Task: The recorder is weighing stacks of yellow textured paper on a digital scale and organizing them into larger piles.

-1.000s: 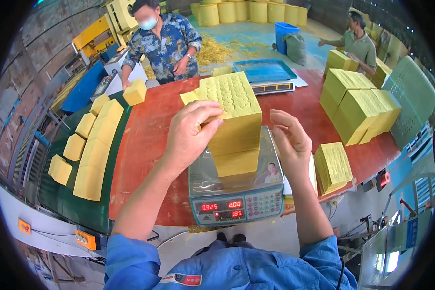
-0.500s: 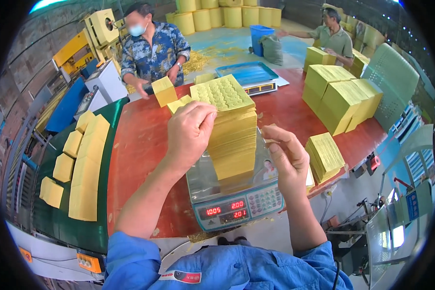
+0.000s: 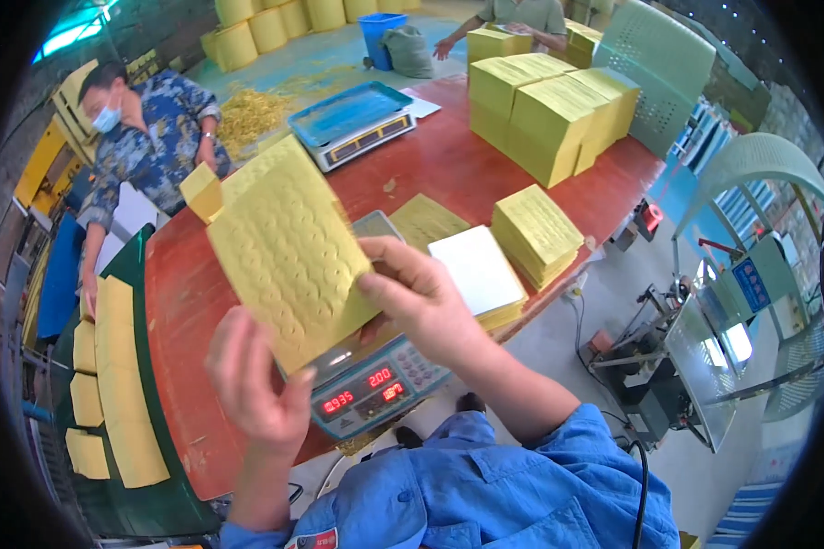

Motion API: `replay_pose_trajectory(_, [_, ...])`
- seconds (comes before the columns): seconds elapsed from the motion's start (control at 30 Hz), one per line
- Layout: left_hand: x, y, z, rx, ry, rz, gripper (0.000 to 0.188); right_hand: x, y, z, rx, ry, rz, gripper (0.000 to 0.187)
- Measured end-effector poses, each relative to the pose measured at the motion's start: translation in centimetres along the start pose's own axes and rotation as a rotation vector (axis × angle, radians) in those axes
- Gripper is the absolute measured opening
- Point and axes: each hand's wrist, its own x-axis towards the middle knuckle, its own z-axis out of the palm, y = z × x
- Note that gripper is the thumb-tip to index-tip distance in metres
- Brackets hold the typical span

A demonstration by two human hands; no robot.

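My right hand (image 3: 421,293) grips the right edge of a stack of yellow embossed paper (image 3: 293,265), thumb on its face and fingers behind. The stack is tilted above the digital scale (image 3: 366,393), whose red display shows below it. By the lower left corner of the stack is my left hand (image 3: 261,384), thumb and fingers apart and blurred by motion; I cannot tell if it touches the paper. To the right of the scale lie a flat yellow sheet (image 3: 428,222), a stack topped with a white sheet (image 3: 476,270) and a taller yellow stack (image 3: 537,229).
Large yellow paper blocks (image 3: 558,110) stand at the back right of the red table (image 3: 183,320). A second scale with a blue tray (image 3: 348,114) is at the back. A masked co-worker (image 3: 146,128) reaches toward blocks (image 3: 124,384) on the green surface at left. Another person (image 3: 531,18) stands behind.
The view has swung right. My right hand has taken hold of the paper stack and tilted it up. My left hand has come down to its lower corner. The scale's reading has changed.
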Motion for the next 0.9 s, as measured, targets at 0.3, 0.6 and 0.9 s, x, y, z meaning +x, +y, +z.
replay_pose_trajectory(0.3, [-1.9,9.4,10.0,-0.995,0.011,-1.276,0.028,-6.2,-1.3,-11.3,-0.11,0.116,0.132,0.038])
replay_pose_trajectory(0.6, [2.9,14.8,29.3,-1.293,-0.484,-1.358,0.017,-5.7,-1.0,-31.9,-0.63,0.533,0.059,0.033])
replay_pose_trajectory(0.9, [3.1,17.4,35.3,-0.827,-0.553,-1.132,0.057,-4.0,0.4,-39.0,-0.732,0.537,0.085,0.026])
